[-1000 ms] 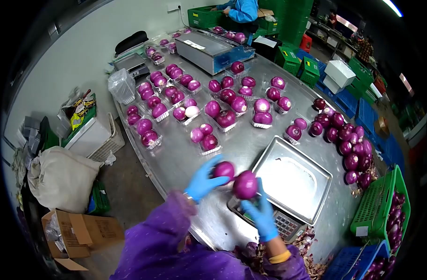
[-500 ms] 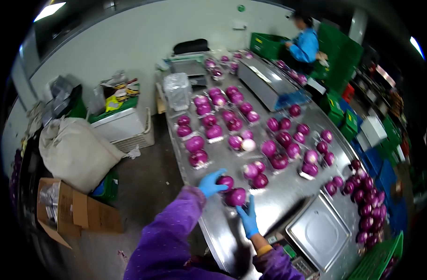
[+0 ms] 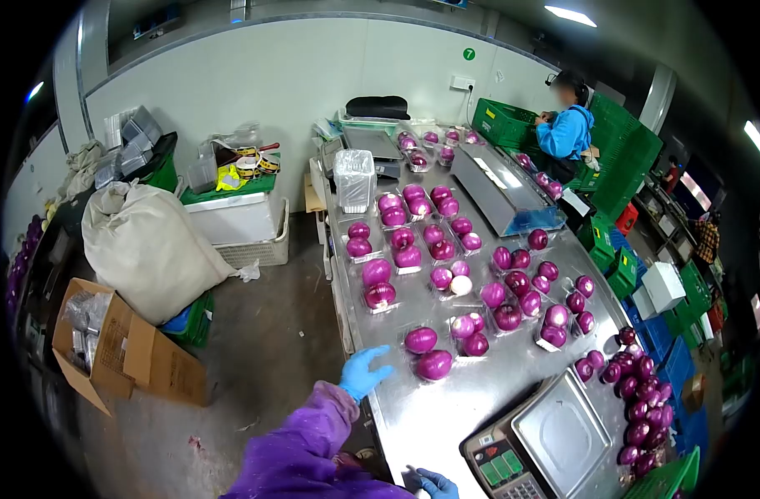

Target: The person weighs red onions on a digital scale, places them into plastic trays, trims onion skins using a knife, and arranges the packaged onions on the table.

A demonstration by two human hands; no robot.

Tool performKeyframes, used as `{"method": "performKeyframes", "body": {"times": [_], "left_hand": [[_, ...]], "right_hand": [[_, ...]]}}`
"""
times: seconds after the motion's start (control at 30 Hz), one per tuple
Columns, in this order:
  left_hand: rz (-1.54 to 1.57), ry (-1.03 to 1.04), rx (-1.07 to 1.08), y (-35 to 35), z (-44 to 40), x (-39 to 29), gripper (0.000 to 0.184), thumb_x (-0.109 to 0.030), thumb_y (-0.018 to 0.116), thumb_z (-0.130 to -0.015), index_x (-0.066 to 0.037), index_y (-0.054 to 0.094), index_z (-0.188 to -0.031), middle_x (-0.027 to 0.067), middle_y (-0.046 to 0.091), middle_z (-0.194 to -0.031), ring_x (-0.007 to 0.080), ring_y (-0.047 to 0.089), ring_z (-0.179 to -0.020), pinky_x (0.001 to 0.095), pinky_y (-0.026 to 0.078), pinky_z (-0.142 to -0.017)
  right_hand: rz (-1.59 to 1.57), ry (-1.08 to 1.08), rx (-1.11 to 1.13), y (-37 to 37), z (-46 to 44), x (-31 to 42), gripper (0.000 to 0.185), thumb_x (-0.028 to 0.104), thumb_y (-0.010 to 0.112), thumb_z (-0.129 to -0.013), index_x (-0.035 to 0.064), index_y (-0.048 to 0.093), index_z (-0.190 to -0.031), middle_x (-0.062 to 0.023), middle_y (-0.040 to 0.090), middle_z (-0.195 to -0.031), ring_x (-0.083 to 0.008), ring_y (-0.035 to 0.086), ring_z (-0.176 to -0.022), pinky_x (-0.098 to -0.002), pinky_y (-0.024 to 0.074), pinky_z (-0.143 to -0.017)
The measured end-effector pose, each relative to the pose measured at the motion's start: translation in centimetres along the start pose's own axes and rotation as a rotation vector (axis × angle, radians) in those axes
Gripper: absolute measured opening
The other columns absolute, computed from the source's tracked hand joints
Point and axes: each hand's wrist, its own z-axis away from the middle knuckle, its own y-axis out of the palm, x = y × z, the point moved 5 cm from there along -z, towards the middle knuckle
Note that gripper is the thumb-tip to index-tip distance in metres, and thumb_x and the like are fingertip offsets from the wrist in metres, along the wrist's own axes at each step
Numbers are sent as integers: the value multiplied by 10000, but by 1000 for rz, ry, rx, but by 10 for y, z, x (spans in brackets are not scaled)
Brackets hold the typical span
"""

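Note:
My left hand (image 3: 365,373), in a blue glove, is over the near left edge of the metal table (image 3: 430,416), fingers apart and holding nothing. Just right of it, a clear tray holds two red onions (image 3: 434,364). At the bottom edge of the view is my right hand (image 3: 436,485), also gloved in blue and partly cut off; a small pale thing shows beside it, too unclear to name. A digital scale (image 3: 561,432) with a steel pan stands to its right. Several trays of onions (image 3: 506,316) stand farther back.
Loose onions (image 3: 638,407) are heaped at the right, near a green crate (image 3: 667,476). A stack of clear trays (image 3: 354,179) and a large metal machine (image 3: 505,191) stand farther back. Behind the table is a person in blue (image 3: 565,133). On the floor at left are a sack (image 3: 151,249) and cardboard box (image 3: 160,358).
The two onions have left my hands and now rest in a tray on the table. My left hand is off them; my right hand has moved down toward my body. The view has turned leftward.

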Motion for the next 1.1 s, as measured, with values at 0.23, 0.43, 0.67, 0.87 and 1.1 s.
{"method": "performKeyframes", "body": {"times": [0.23,0.43,0.67,0.87,1.1], "left_hand": [[-54,16,-163,-106,51,-31,454,-178,740,-746,-82,626,-1175,104,663,-1091,237,625,-1026,344,468,-914],[38,-22,-272,-185,15,-21,529,-75,700,-777,-44,541,-1281,108,630,-1130,180,588,-1040,320,454,-932],[-104,211,-300,-229,-200,5,626,-263,718,-771,-52,496,-1318,180,606,-1186,314,571,-1110,383,432,-960],[-605,169,-134,-233,-424,60,774,-511,617,-795,-74,392,-1391,173,418,-1404,329,364,-1310,476,295,-1060],[-870,-47,181,-192,-557,110,752,-550,534,-824,-123,369,-1420,122,332,-1485,313,235,-1391,590,88,-1105]], "right_hand": [[98,-120,140,46,8,23,415,221,558,-942,8,514,-1296,-111,609,-1198,-198,552,-1105,-314,417,-987],[451,-236,-26,81,37,44,362,203,590,-922,16,580,-1233,-122,617,-1200,-203,551,-1118,-310,407,-994],[36,-98,-115,83,-21,-34,299,151,593,-920,33,610,-1194,-56,659,-998,-122,581,-852,-249,480,-777],[-62,-157,-344,134,-122,38,280,157,611,-906,37,630,-1158,-36,660,-944,-98,570,-793,-244,477,-741],[-148,-16,-366,180,-172,69,318,188,595,-925,29,588,-1201,-31,636,-885,-88,563,-694,-228,473,-602]]}}
